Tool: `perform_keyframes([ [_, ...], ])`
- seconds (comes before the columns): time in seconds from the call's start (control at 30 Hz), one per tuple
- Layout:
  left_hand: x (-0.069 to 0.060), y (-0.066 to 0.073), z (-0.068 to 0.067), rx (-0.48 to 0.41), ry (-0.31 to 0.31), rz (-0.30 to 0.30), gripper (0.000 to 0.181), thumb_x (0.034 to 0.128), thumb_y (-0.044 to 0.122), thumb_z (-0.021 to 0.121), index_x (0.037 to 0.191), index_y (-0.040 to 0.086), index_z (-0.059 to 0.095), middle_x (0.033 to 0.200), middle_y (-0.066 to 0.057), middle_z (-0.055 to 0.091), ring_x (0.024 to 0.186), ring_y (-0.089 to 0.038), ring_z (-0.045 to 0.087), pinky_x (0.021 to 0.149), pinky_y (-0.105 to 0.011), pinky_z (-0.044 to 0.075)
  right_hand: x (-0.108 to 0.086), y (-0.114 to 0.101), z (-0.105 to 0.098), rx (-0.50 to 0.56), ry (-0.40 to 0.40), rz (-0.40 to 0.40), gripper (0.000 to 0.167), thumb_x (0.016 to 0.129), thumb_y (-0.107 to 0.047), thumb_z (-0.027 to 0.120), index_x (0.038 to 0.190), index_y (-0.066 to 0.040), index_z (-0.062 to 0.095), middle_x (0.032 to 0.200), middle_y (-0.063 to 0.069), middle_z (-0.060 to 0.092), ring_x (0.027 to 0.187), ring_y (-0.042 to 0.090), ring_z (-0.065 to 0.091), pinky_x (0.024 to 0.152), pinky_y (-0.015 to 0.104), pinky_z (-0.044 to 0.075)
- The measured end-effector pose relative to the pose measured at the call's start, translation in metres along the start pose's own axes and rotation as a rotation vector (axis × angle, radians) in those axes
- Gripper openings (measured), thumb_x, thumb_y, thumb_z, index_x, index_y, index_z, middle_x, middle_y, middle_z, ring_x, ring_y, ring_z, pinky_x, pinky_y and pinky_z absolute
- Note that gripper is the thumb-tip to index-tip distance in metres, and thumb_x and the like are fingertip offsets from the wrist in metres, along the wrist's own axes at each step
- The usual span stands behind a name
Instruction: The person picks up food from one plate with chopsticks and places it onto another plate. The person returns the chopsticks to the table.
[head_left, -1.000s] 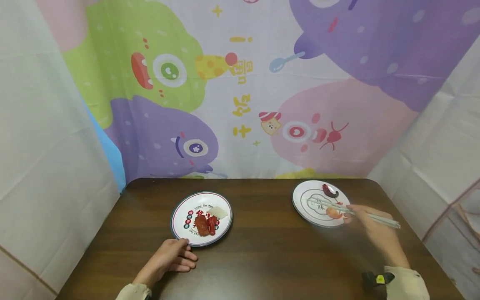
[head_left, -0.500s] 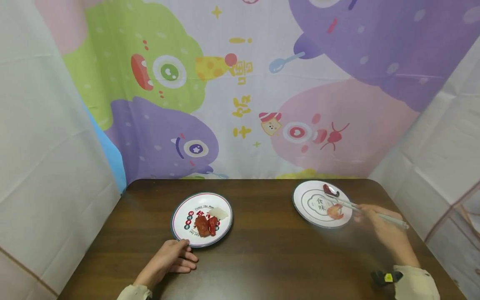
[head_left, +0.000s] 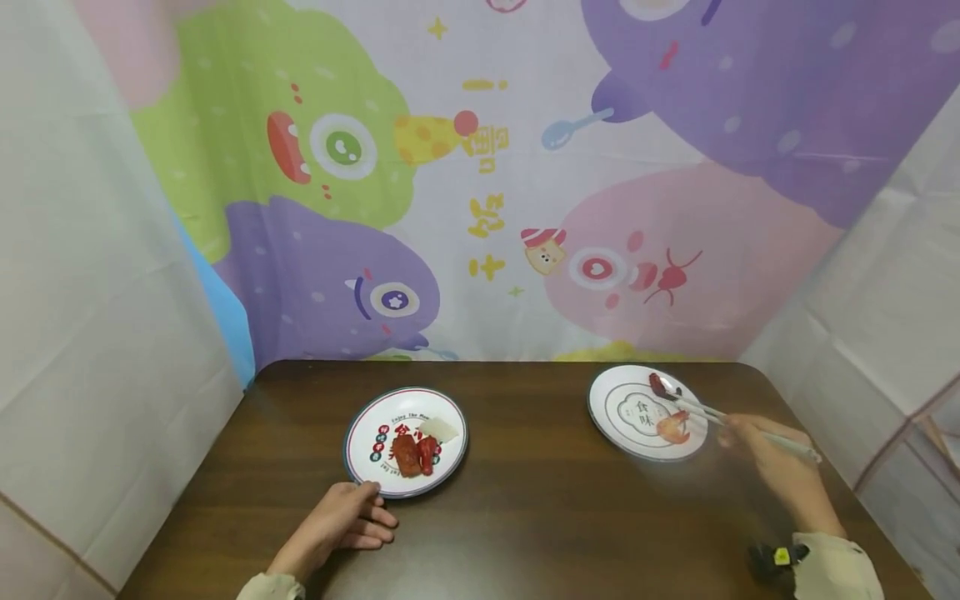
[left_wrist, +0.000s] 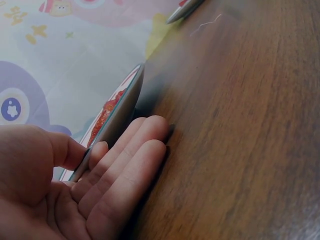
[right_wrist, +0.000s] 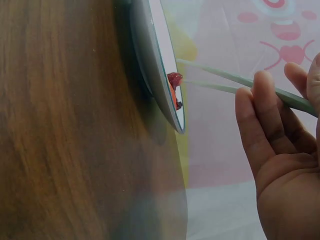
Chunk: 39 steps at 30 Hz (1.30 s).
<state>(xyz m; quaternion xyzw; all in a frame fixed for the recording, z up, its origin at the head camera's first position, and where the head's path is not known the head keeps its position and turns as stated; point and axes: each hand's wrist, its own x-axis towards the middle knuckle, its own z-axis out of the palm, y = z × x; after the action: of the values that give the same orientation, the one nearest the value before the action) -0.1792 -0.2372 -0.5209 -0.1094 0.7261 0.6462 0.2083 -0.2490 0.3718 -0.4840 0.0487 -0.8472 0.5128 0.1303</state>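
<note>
My left hand point(head_left: 341, 521) pinches the near left rim of a white plate point(head_left: 367, 417) between thumb and index finger, the other fingers extended beneath. On that plate lie a brown piece of meat point(head_left: 406, 455), a smaller red piece point(head_left: 427, 456) and a pale flat slice point(head_left: 438, 430). My right hand point(head_left: 772, 467) holds a pair of pale green chopsticks point(head_left: 791, 447) over a second white plate point(head_left: 611, 412). Their tips are beside a dark red food piece point(head_left: 657, 384) with a black part; contact is unclear. An orange shrimp point(head_left: 673, 427) lies just below the tips.
Both plates stand on a dark brown wooden table point(head_left: 525, 467), with a wide stretch of tabletop between them. A cartoon-print curtain point(head_left: 480, 317) hangs along the back edge. Pale sheets point(head_left: 885, 333) close off both sides.
My right hand and the chopsticks have moved right; the tips shifted from the plate's middle toward the dark red piece. The left hand keeps its hold on the plate rim.
</note>
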Motion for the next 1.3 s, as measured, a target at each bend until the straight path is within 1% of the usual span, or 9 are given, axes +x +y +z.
perform_keyframes([
  [0.1,0.002,0.000,0.000,-0.001,0.007,0.002,0.029,0.1015,0.025,0.044,0.095,0.000,0.058,0.082,-0.008,0.076,0.069,-0.018,0.076,0.063,-0.033,0.065,0.002,0.002,0.000,0.003,0.014,-0.022,0.039,0.105,-0.022,0.060,0.120,0.013,0.066,0.090,-0.015,0.077,0.081,-0.002,0.073,0.072,0.017,0.061],
  [0.3,0.005,0.001,-0.002,-0.010,0.012,0.012,0.030,0.1013,0.024,0.044,0.096,-0.002,0.057,0.081,-0.009,0.076,0.068,-0.019,0.076,0.061,-0.032,0.065,0.010,0.006,0.001,-0.086,0.061,-0.080,0.034,0.105,-0.021,0.061,0.116,0.009,0.070,0.085,-0.020,0.075,0.079,-0.010,0.069,0.068,0.010,0.057],
  [0.47,0.005,0.000,-0.002,-0.006,0.008,-0.002,0.030,0.1009,0.024,0.044,0.095,-0.002,0.058,0.081,-0.009,0.076,0.068,-0.019,0.076,0.061,-0.033,0.065,0.012,0.013,0.001,0.005,0.028,-0.049,0.034,0.104,-0.016,0.060,0.117,0.015,0.066,0.088,-0.018,0.076,0.078,-0.002,0.073,0.070,0.016,0.061],
  [0.63,0.005,0.000,-0.001,-0.007,0.005,-0.002,0.029,0.1005,0.024,0.045,0.094,0.000,0.058,0.081,-0.009,0.076,0.068,-0.019,0.076,0.062,-0.033,0.065,0.012,0.014,0.001,-0.050,0.022,-0.070,0.034,0.104,-0.017,0.061,0.118,0.014,0.067,0.088,-0.013,0.077,0.078,-0.001,0.073,0.070,0.014,0.060],
  [0.73,0.005,0.000,-0.001,-0.009,0.005,0.004,0.029,0.1004,0.024,0.045,0.095,-0.001,0.058,0.081,-0.009,0.076,0.068,-0.019,0.076,0.062,-0.033,0.065,0.012,0.010,0.000,-0.136,0.021,-0.041,0.038,0.105,-0.026,0.059,0.119,0.008,0.070,0.087,-0.008,0.079,0.081,-0.009,0.069,0.070,0.010,0.056],
  [0.87,0.004,-0.001,-0.001,-0.008,0.000,0.001,0.030,0.1011,0.024,0.044,0.094,-0.001,0.058,0.081,-0.009,0.076,0.069,-0.019,0.076,0.062,-0.033,0.065,0.014,0.006,0.001,-0.272,0.013,0.069,0.050,0.106,-0.047,0.051,0.127,-0.006,0.071,0.089,-0.004,0.080,0.088,-0.023,0.055,0.073,0.010,0.045],
  [1.0,0.003,-0.002,-0.001,-0.006,-0.005,0.004,0.029,0.1015,0.024,0.043,0.093,0.000,0.058,0.081,-0.009,0.076,0.069,-0.019,0.076,0.062,-0.033,0.065,0.015,0.004,0.003,-0.324,0.019,0.151,0.060,0.104,-0.059,0.044,0.134,-0.012,0.068,0.094,0.002,0.080,0.083,-0.016,0.057,0.070,0.016,0.044],
  [1.13,0.002,-0.002,-0.001,-0.005,-0.006,0.003,0.027,0.1016,0.024,0.043,0.094,0.002,0.057,0.081,-0.008,0.076,0.069,-0.019,0.076,0.062,-0.033,0.065,0.013,0.006,0.006,-0.350,0.029,0.139,0.061,0.104,-0.061,0.042,0.133,-0.014,0.069,0.096,0.004,0.080,0.079,-0.007,0.060,0.065,0.017,0.044],
  [1.3,0.001,-0.002,0.000,-0.005,0.001,0.001,0.028,0.1020,0.024,0.043,0.094,0.001,0.057,0.081,-0.009,0.076,0.069,-0.019,0.076,0.062,-0.033,0.065,0.012,0.008,0.010,-0.302,0.035,0.130,0.061,0.104,-0.059,0.044,0.130,-0.011,0.070,0.094,0.002,0.079,0.077,-0.002,0.065,0.063,0.017,0.049],
])
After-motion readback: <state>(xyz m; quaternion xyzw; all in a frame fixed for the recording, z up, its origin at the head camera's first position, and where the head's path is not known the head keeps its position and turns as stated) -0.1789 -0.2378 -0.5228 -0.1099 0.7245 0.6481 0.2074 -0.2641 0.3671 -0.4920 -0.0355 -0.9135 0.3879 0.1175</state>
